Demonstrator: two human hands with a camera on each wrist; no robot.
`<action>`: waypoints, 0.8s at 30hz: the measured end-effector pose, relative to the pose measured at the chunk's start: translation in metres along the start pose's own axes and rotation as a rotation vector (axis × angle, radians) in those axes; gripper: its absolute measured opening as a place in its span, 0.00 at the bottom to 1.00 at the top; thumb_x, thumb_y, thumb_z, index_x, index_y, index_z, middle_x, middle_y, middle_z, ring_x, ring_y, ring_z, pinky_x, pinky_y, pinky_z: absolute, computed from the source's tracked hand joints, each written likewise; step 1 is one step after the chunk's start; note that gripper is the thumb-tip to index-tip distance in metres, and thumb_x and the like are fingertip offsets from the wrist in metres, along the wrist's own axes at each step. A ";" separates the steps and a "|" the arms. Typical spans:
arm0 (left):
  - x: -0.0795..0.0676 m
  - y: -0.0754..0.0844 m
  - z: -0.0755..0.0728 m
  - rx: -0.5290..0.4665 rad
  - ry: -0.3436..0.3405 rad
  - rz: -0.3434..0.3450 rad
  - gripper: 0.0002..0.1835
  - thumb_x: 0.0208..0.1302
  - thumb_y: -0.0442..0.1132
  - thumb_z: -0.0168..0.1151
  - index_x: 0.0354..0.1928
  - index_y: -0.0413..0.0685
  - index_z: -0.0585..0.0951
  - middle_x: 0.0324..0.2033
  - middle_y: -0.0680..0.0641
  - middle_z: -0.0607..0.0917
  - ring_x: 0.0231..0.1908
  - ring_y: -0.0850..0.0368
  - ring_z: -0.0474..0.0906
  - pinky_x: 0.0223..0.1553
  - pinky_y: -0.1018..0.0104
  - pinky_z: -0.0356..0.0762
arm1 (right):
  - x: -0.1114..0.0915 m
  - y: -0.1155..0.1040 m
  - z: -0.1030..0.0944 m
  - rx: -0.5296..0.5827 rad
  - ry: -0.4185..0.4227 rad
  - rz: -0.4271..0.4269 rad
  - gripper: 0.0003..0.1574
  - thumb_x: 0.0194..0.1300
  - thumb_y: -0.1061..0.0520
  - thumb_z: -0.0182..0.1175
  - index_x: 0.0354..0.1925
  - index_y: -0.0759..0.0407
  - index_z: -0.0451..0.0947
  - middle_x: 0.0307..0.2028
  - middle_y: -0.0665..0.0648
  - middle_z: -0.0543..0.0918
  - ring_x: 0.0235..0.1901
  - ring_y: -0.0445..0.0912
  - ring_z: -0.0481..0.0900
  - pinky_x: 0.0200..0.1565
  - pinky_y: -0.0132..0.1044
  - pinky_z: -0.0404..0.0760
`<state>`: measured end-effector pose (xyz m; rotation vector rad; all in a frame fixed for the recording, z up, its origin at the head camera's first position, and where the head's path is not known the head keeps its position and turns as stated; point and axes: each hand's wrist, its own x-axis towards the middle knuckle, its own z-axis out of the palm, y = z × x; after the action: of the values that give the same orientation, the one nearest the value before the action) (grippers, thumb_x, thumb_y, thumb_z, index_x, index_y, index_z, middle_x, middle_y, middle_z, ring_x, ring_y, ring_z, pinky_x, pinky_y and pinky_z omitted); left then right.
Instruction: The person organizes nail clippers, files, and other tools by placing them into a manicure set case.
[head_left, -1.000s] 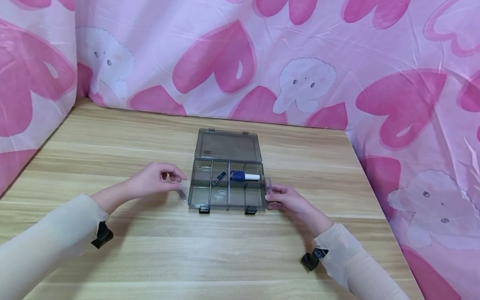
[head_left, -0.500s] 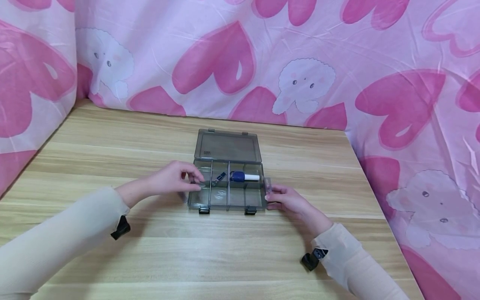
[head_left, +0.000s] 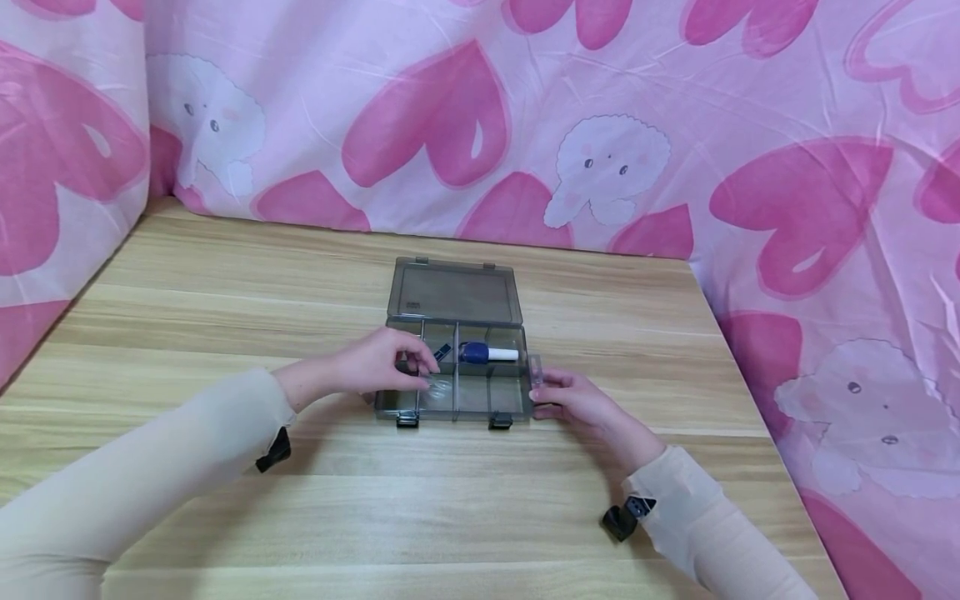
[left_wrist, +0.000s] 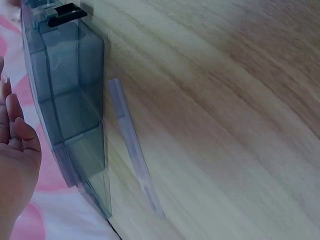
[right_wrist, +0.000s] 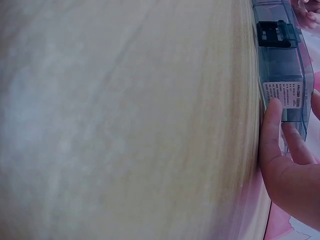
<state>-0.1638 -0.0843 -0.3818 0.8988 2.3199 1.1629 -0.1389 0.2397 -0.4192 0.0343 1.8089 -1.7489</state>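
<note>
A smoky see-through compartment box lies on the table with its lid folded back. My left hand is over its left compartments, thumb and fingertips apart, close above some clear pieces in a front compartment. My right hand rests its fingers against the box's right outer wall, one fingertip on the white label. A dark blue bottle with a white cap, like nail polish, lies in a back compartment. Beside it is a small dark blue piece, partly covered by the left hand.
A clear plastic strip lies on the wooden table by the box's left side. Another clear piece stands at its right side. Black latches hang at the front edge. A pink patterned cloth borders the table.
My left hand has moved right, from beside the box to over its left compartments. The right hand, the box and the bottle stay where they were.
</note>
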 end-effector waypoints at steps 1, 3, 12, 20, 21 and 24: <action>0.001 0.000 0.001 0.000 -0.006 0.004 0.10 0.55 0.35 0.67 0.40 0.43 0.82 0.35 0.46 0.84 0.35 0.61 0.76 0.39 0.70 0.77 | 0.000 0.000 0.000 0.002 0.000 -0.001 0.37 0.60 0.69 0.52 0.64 0.81 0.51 0.37 0.47 0.80 0.35 0.39 0.80 0.41 0.33 0.81; 0.002 -0.001 0.003 0.002 -0.015 0.014 0.10 0.55 0.36 0.67 0.40 0.43 0.82 0.36 0.47 0.83 0.35 0.61 0.75 0.39 0.70 0.77 | 0.001 0.000 0.000 0.007 0.000 -0.002 0.37 0.60 0.69 0.52 0.64 0.81 0.51 0.37 0.47 0.81 0.35 0.39 0.80 0.40 0.33 0.81; 0.005 0.000 0.006 0.001 -0.014 0.019 0.11 0.54 0.38 0.68 0.41 0.45 0.83 0.38 0.48 0.83 0.35 0.59 0.74 0.38 0.69 0.75 | 0.002 0.001 -0.001 0.005 -0.004 0.002 0.37 0.60 0.69 0.52 0.65 0.80 0.51 0.36 0.47 0.81 0.34 0.39 0.81 0.41 0.33 0.81; -0.004 -0.010 -0.007 0.046 0.106 0.053 0.11 0.52 0.37 0.70 0.38 0.44 0.83 0.38 0.48 0.85 0.35 0.59 0.74 0.38 0.69 0.73 | 0.002 0.001 -0.002 0.003 -0.005 0.006 0.37 0.60 0.69 0.52 0.65 0.80 0.51 0.36 0.47 0.81 0.35 0.39 0.81 0.41 0.33 0.81; -0.006 -0.012 -0.009 0.057 0.123 0.047 0.11 0.51 0.37 0.70 0.38 0.44 0.83 0.38 0.48 0.85 0.36 0.59 0.74 0.39 0.68 0.73 | 0.002 0.001 -0.002 0.003 -0.005 0.007 0.37 0.60 0.69 0.52 0.65 0.80 0.51 0.36 0.47 0.80 0.35 0.39 0.80 0.41 0.33 0.81; -0.015 -0.023 -0.018 0.067 0.162 0.007 0.13 0.50 0.37 0.71 0.39 0.45 0.83 0.39 0.50 0.85 0.39 0.57 0.75 0.42 0.65 0.71 | 0.002 0.000 -0.001 0.003 -0.004 0.009 0.37 0.61 0.69 0.52 0.65 0.80 0.51 0.36 0.47 0.80 0.35 0.39 0.80 0.41 0.33 0.81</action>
<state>-0.1718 -0.1153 -0.3892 0.8655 2.4993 1.2084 -0.1405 0.2402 -0.4204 0.0398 1.8002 -1.7442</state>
